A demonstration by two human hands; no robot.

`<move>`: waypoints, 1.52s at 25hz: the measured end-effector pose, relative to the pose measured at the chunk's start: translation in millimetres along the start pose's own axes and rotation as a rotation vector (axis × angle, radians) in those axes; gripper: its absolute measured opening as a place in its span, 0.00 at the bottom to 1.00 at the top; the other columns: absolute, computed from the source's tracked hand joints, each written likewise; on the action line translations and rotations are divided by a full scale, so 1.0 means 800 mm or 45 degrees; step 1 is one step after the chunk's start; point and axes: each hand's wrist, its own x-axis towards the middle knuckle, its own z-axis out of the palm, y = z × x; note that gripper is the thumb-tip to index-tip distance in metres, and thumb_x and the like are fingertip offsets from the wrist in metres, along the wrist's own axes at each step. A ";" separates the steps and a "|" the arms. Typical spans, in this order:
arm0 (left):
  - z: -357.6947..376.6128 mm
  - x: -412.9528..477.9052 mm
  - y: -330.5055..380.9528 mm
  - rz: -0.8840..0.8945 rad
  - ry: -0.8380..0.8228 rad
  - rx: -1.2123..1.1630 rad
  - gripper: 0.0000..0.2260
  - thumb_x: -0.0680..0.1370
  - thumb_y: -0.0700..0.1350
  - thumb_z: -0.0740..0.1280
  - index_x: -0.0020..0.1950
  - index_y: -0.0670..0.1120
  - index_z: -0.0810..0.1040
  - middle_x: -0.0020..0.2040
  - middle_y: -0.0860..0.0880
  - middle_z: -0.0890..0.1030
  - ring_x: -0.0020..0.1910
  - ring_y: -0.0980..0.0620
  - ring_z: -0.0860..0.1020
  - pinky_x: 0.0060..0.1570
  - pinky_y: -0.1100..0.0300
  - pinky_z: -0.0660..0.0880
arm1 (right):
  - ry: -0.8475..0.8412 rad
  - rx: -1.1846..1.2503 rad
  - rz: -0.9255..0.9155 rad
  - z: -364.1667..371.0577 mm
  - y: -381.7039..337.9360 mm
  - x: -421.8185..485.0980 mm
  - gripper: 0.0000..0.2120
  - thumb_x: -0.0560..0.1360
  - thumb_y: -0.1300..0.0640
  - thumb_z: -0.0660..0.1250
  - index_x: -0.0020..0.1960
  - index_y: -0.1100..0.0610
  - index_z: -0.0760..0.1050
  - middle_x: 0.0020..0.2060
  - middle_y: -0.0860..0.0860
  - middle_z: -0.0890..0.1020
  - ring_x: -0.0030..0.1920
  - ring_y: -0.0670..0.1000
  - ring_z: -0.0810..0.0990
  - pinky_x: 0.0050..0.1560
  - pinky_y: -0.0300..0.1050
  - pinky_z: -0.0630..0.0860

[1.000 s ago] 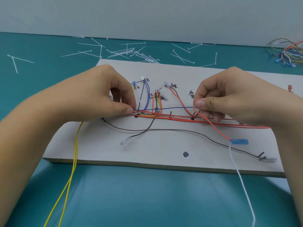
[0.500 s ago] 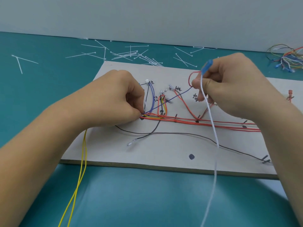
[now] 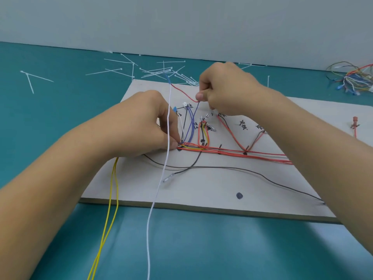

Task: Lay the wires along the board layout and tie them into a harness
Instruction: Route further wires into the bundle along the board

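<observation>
While the left hand [image 3: 141,128] still pinches the wire bundle [image 3: 222,151] against the board [image 3: 222,188] on the bench [image 3: 60,98], the right hand [image 3: 228,91] has moved back and to the left. Its fingers pinch the red wire [image 3: 182,91], and the blue connector [image 3: 168,78] now stands away from them. The white wire [image 3: 159,188] and the yellow wires [image 3: 111,209] are cut off at the lower edge. The right forearm hides the right end of the bundle.

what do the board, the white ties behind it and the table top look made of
Board: probably fibreboard or chipboard, matte pale face, darker raw front edge. Cable ties: thin white plastic, likely nylon, stiff straight strips with small heads. Table top: smooth teal mat or laminate, unclear which.
</observation>
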 end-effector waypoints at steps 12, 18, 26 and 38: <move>-0.053 0.000 -0.055 -0.028 0.150 0.048 0.18 0.62 0.58 0.83 0.44 0.59 0.79 0.35 0.57 0.79 0.25 0.60 0.73 0.36 0.57 0.72 | -0.009 0.118 -0.072 0.030 -0.003 0.026 0.12 0.77 0.49 0.73 0.38 0.51 0.76 0.36 0.46 0.78 0.45 0.55 0.79 0.47 0.47 0.75; -0.045 0.015 -0.074 0.106 0.373 -0.033 0.13 0.75 0.50 0.77 0.56 0.65 0.80 0.42 0.62 0.83 0.27 0.57 0.70 0.36 0.60 0.70 | -0.049 0.213 -0.160 0.034 0.007 0.026 0.10 0.78 0.52 0.72 0.39 0.51 0.77 0.32 0.44 0.78 0.35 0.43 0.75 0.35 0.39 0.66; -0.048 0.023 -0.079 0.094 0.714 -0.028 0.08 0.81 0.49 0.71 0.49 0.46 0.86 0.44 0.49 0.82 0.33 0.58 0.78 0.39 0.64 0.75 | -0.053 0.247 -0.120 0.034 0.009 0.029 0.12 0.77 0.49 0.74 0.37 0.50 0.78 0.32 0.43 0.79 0.35 0.42 0.75 0.34 0.39 0.66; -0.051 0.006 -0.062 -0.067 0.234 0.010 0.11 0.72 0.38 0.77 0.45 0.54 0.84 0.37 0.58 0.86 0.33 0.57 0.83 0.49 0.46 0.83 | -0.032 0.311 -0.033 0.041 0.010 0.029 0.11 0.76 0.47 0.74 0.39 0.51 0.80 0.33 0.44 0.80 0.35 0.42 0.76 0.34 0.39 0.66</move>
